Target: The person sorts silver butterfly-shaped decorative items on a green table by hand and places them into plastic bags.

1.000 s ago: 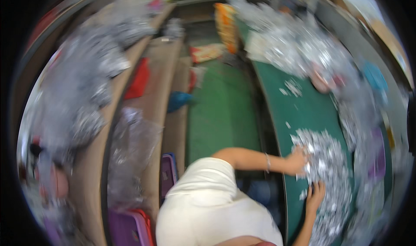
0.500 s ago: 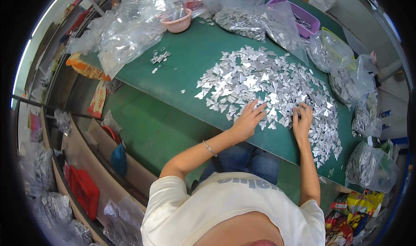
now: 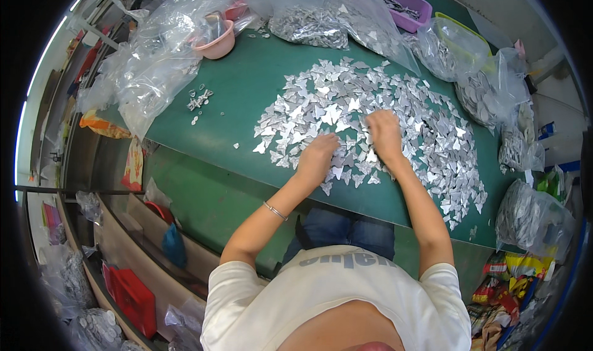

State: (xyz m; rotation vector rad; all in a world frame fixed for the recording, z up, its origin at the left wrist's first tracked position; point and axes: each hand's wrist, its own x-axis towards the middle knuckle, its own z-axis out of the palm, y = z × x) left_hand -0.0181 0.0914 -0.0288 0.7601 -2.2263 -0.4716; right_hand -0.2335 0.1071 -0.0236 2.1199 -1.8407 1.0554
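Observation:
Many flat silver-grey metal pieces (image 3: 432, 144), shaped like small butterflies or stars, lie in a wide, loose pile on the green table (image 3: 235, 116). My left hand (image 3: 317, 157) rests at the near left part of the pile, its fingers bent together and pointing into the pieces. Farther in and to the right, my right hand (image 3: 384, 133) is over the middle of the pile with its fingers curled down. Both sets of fingertips are partly hidden and slightly blurred, so whatever they pinch does not show.
Clear plastic bags of metal parts (image 3: 309, 26) line the table's far side, and another bulging bag (image 3: 525, 218) sits at the right edge. A pink bowl (image 3: 217, 45) and a purple basket (image 3: 401, 5) stand at the back. Small loose parts (image 3: 199, 99) lie on the left.
My right hand has moved left and farther into the pile. My left hand has shifted left, and its spread fingers have drawn together. The whole view has turned slightly.

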